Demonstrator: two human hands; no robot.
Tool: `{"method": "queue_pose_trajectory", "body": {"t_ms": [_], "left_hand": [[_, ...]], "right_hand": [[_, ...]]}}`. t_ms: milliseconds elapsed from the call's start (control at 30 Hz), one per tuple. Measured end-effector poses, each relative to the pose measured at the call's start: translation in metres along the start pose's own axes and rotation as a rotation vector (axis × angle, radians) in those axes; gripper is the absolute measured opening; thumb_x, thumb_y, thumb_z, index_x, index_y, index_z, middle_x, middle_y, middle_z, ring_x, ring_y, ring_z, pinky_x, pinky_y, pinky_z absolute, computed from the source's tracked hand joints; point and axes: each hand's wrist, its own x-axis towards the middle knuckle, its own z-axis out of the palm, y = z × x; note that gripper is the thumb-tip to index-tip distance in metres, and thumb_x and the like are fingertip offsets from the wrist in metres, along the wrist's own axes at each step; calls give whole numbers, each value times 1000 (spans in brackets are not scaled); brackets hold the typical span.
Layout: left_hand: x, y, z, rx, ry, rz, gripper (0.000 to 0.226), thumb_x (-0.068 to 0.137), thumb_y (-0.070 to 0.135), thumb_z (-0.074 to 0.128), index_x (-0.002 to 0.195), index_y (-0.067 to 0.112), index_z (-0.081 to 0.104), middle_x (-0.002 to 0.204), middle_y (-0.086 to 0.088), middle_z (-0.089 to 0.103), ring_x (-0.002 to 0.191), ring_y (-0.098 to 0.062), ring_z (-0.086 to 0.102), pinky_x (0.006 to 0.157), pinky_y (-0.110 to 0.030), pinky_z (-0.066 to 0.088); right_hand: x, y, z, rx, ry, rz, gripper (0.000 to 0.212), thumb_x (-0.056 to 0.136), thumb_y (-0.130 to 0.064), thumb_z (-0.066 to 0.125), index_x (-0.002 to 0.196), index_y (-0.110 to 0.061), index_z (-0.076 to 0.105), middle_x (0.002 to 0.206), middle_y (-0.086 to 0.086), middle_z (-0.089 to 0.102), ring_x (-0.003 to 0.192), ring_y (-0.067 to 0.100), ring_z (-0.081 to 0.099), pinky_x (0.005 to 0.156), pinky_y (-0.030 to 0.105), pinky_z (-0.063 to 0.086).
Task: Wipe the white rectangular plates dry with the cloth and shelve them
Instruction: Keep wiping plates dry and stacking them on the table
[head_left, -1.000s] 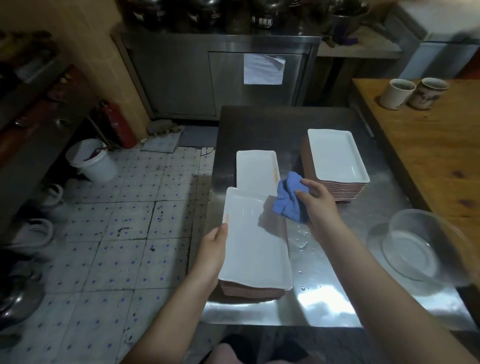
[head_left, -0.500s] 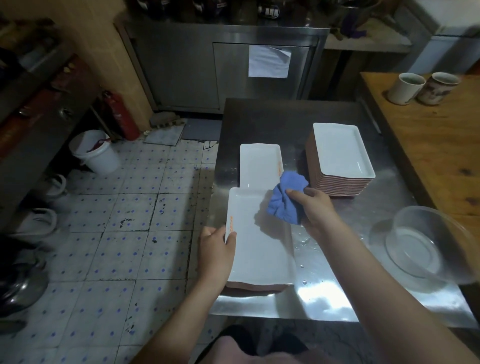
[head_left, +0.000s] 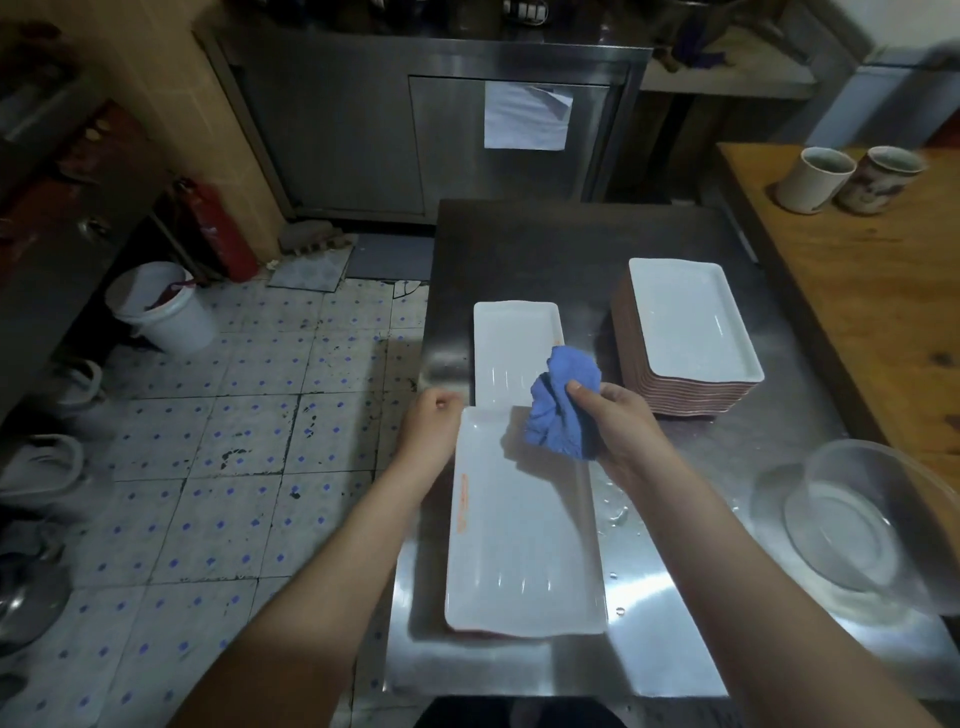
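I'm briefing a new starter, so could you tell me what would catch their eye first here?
The blue cloth, bunched in the right hand, stands out over the far end of the near white plate, with the left hand at that plate's far left corner. Farther right on the steel table sit a stack of white plates and a clear glass bowl.
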Motion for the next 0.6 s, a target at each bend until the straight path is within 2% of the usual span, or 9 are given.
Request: {"method": "queue_pose_trajectory", "body": {"t_ms": [100,200,267,300,333,367,433,533,600], "left_hand": [[48,6,9,-45,-27,-28,28,94,23,44,66,23,45,84,-9,54,82,-20,51,73,-31,38],[90,6,23,45,-37,-43,40,93,26,48,55,21,39,66,-10,50,68,-22,47,66,-30,36],[107,8,32,164,-68,-37,49,93,29,51,49,10,41,53,-14,42,55,-30,42,59,-30,32],[113,10,37,215,-86,-38,49,92,30,53,53,0,49,55,-21,46,57,-39,46,56,-31,32],[118,11,43,260,-98,-41,47,90,32,56,67,-9,57,68,-29,55,68,-45,54,56,-34,36],[122,12,48,298,-106,-42,46,88,34,58,83,-11,61,83,-29,63,81,-44,60,60,-36,41],[128,12,55,356,-112,-41,41,86,33,62,99,-5,61,102,-20,67,95,-36,62,66,-32,42],[138,11,61,435,-91,-29,29,88,23,60,107,2,59,111,-13,64,100,-31,60,68,-26,38],[142,11,61,417,-75,-22,22,89,20,56,103,2,57,107,-14,62,98,-32,58,67,-27,36]], "right_hand": [[17,-8,3,6,54,-18,12,93,-19,58,87,-9,61,82,5,68,69,15,66,54,21,51],[37,-15,5,54,87,-23,13,93,-18,59,83,-9,59,82,8,68,73,20,65,65,29,52],[49,-17,6,65,102,-19,14,92,-18,59,81,-9,58,82,9,67,75,21,64,70,32,52],[54,-17,6,68,112,-10,15,92,-18,59,81,-9,58,82,9,67,75,21,64,71,32,52],[59,-16,6,64,123,-2,15,92,-19,59,81,-9,58,82,10,66,75,22,63,72,32,51],[63,-15,6,57,134,8,16,92,-19,60,81,-8,57,83,11,66,75,23,63,72,33,51],[70,-12,6,45,148,34,16,92,-20,60,81,-8,56,84,11,65,75,23,62,70,32,50],[75,-11,6,71,146,64,14,92,-18,59,83,-8,57,82,10,65,72,21,62,62,28,49],[77,-11,4,86,143,74,13,92,-18,59,84,-8,57,82,10,66,72,21,63,61,28,49]]}}
